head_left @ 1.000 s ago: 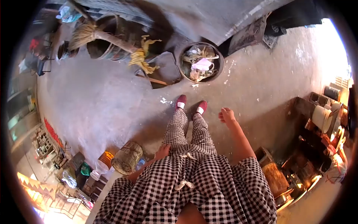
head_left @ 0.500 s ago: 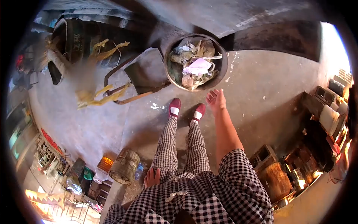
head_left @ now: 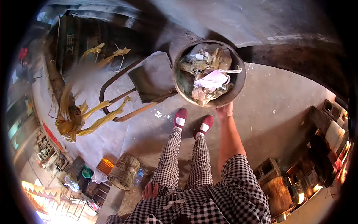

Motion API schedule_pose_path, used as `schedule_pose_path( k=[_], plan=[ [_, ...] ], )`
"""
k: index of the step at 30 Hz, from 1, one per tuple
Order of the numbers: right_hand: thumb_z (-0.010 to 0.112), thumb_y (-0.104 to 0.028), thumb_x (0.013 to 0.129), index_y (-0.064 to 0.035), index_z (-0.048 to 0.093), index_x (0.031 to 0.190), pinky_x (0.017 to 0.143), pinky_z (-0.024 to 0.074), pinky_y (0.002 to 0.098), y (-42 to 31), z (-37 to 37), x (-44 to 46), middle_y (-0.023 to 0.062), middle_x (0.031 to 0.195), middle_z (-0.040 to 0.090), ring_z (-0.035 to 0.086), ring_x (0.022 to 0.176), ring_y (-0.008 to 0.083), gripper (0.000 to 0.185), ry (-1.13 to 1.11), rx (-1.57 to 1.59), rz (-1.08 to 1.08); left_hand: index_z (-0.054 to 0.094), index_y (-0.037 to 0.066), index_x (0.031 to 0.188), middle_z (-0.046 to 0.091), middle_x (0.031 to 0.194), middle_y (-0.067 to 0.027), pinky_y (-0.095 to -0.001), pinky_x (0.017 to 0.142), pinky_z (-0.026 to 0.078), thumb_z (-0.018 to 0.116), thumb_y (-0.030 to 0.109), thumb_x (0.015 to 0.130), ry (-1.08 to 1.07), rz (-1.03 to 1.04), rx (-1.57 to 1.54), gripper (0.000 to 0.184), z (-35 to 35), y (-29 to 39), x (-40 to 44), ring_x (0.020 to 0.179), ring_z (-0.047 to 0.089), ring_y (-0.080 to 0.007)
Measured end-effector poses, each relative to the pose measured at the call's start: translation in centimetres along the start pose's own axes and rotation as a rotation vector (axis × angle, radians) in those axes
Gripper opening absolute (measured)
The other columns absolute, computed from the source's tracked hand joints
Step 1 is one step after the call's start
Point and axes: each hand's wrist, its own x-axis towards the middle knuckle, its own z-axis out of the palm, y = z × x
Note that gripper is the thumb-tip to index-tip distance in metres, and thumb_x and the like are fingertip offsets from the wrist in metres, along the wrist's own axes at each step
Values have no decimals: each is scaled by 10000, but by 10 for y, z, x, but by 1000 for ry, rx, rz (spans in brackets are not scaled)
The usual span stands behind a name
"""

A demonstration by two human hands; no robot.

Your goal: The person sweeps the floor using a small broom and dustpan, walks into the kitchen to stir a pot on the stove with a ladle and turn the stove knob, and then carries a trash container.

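Note:
A round bucket (head_left: 241, 83) stands in front of my feet, its mouth facing up. Inside it lie crumpled papers (head_left: 212, 80), dry husk-like strips and other scraps. My right hand (head_left: 225, 111) is closed at the bucket's near right side, its fingers hidden under the rim. Down by my left thigh, my left hand (head_left: 150, 190) holds nothing, with its fingers stretched out against the checked trousers (head_left: 167, 160). Left of the bucket, and touching or nearly touching it, is a metal dustpan (head_left: 151, 80) with a long looped handle.
Dry yellow leaves on a stalk (head_left: 72, 119) hang at the left. Behind me on the left are a worn bucket (head_left: 125, 171), an orange container (head_left: 105, 166) and a plastic bottle (head_left: 139, 177). Concrete blocks (head_left: 267, 170) and a wood stump (head_left: 275, 188) line the right side.
My right hand has gone from open beside the bucket to gripping its near side. The bucket appears larger and farther right. My left hand stays by my thigh.

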Motion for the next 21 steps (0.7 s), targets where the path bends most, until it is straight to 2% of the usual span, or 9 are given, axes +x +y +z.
schedule_pose_path(
  k=[5, 8, 11, 14, 17, 18, 19, 21],
  plan=[
    [475, -395, 769, -99, 366, 1190, 917, 323, 412, 23, 2, 11, 62, 1201, 408, 401, 1073, 252, 526, -52, 14, -58, 425, 200, 1145, 478, 1088, -131, -409, 621, 414, 407, 430, 792, -17, -14, -7, 422, 3, 1, -3, 881, 508, -249],
    [442, -432, 772, -94, 368, 1190, 871, 363, 433, 42, 9, 5, 75, 1198, 408, 418, 1057, 257, 543, -49, 180, 70, 422, 199, 1146, 477, 1089, -132, -410, 622, 415, 406, 424, 793, -19, -19, -9, 418, 6, 2, -2, 883, 507, -251],
    [408, -485, 769, -111, 354, 1202, 892, 339, 428, 52, 24, -4, 61, 1206, 403, 397, 1079, 260, 575, -83, 275, 123, 420, 198, 1147, 476, 1090, -134, -411, 623, 415, 405, 417, 795, -18, -25, -14, 415, 9, 3, -1, 885, 506, -253],
    [342, -536, 780, -115, 350, 1204, 894, 332, 421, 33, 33, -15, 53, 1203, 407, 395, 1081, 259, 598, -113, 246, 59, 418, 198, 1147, 475, 1091, -135, -413, 623, 416, 403, 411, 796, -19, -29, -20, 411, 11, 4, -1, 888, 505, -255],
    [181, -633, 768, -120, 330, 1220, 862, 347, 397, -19, 12, -22, 33, 1190, 422, 395, 1080, 221, 699, 255, -149, -124, 415, 197, 1148, 474, 1091, -137, -414, 624, 416, 402, 404, 797, -13, -34, -32, 408, 12, 3, -2, 890, 504, -257],
    [181, -635, 768, -119, 337, 1218, 804, 371, 367, -41, 6, -17, 25, 1187, 423, 410, 1055, 201, 703, 225, -315, -222, 415, 196, 1149, 474, 1092, -137, -414, 625, 416, 401, 402, 797, -12, -34, -21, 407, 14, 3, 0, 891, 504, -258],
    [241, -580, 797, -108, 405, 1166, 733, 383, 317, -59, 40, -23, 11, 1099, 487, 458, 961, 162, 621, 314, -376, -323, 414, 196, 1149, 474, 1092, -138, -415, 625, 417, 401, 400, 798, -8, -34, -20, 406, 14, 2, 0, 891, 504, -258],
    [379, -436, 822, -91, 472, 1088, 707, 383, 281, -76, 66, -20, -1, 974, 542, 493, 846, 143, 446, 459, -691, -416, 412, 196, 1149, 473, 1093, -139, -416, 625, 417, 400, 395, 798, -11, -30, -25, 404, 14, 2, 1, 893, 503, -260]
  ],
)
